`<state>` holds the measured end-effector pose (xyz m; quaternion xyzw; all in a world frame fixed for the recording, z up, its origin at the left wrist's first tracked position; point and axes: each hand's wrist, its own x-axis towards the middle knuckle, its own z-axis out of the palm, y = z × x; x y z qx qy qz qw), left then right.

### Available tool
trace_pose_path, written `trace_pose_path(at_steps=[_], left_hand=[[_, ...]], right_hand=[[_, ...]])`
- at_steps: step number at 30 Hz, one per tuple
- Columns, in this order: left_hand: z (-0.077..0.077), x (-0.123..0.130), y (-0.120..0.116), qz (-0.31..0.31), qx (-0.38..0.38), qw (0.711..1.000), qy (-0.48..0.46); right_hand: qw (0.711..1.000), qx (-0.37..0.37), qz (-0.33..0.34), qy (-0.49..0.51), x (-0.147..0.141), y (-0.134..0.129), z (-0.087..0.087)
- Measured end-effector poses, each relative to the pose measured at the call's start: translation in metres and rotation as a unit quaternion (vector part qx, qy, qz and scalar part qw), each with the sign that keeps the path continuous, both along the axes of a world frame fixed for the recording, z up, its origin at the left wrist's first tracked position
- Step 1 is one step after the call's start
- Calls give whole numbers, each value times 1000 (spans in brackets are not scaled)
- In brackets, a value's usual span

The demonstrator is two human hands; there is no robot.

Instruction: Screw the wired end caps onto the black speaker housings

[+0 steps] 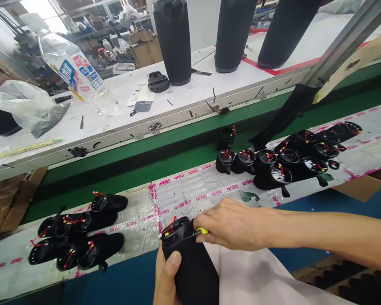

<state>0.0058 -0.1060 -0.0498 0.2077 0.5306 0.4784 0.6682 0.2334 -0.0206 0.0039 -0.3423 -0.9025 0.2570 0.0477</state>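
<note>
Low in the middle, my left hand point(168, 275) is wrapped round a black cloth-covered speaker body point(197, 271), its thumb pressed on the near side. The speaker is tilted, with its open end up and toward the belt. Red, black and yellow wires point(169, 231) with small connectors stick out of that end. My right hand point(225, 224) is closed on a yellow-handled tool point(202, 230), most of which the fingers hide. Its thin metal part lies against the speaker's rim, at the right side of the open end.
Several similar black speaker bodies point(98, 250) lie at left on the plastic-covered belt point(139, 237), and another group point(266, 159) stands at right. Beyond, a white shelf point(120, 123) carries a water bottle point(79, 72), a plastic bag point(28, 101) and tall black cylinders point(174, 42). A slanted metal post point(339, 46) rises at right.
</note>
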Motion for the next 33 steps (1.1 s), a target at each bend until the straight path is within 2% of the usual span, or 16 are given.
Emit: trace_pose_path(at_steps=[4, 8, 13, 21, 30, 33], left_hand=[[9, 3, 4, -13, 21, 999, 47], [18, 5, 4, -22, 28, 996, 85], [21, 3, 5, -35, 29, 994, 95], [25, -1, 3, -52, 20, 991, 125], [32, 1, 2, -83, 17, 975, 204], [31, 2, 3, -85, 23, 961, 262]], right_hand=[[990, 107, 67, -59, -6, 3, 9], [983, 139, 92, -81, -7, 6, 13], [980, 146, 108, -79, -5, 8, 9], [976, 150, 105, -120, -10, 0, 19], [971, 110, 132, -166, -10, -1, 28], [968, 115, 138, -174, -9, -1, 26]])
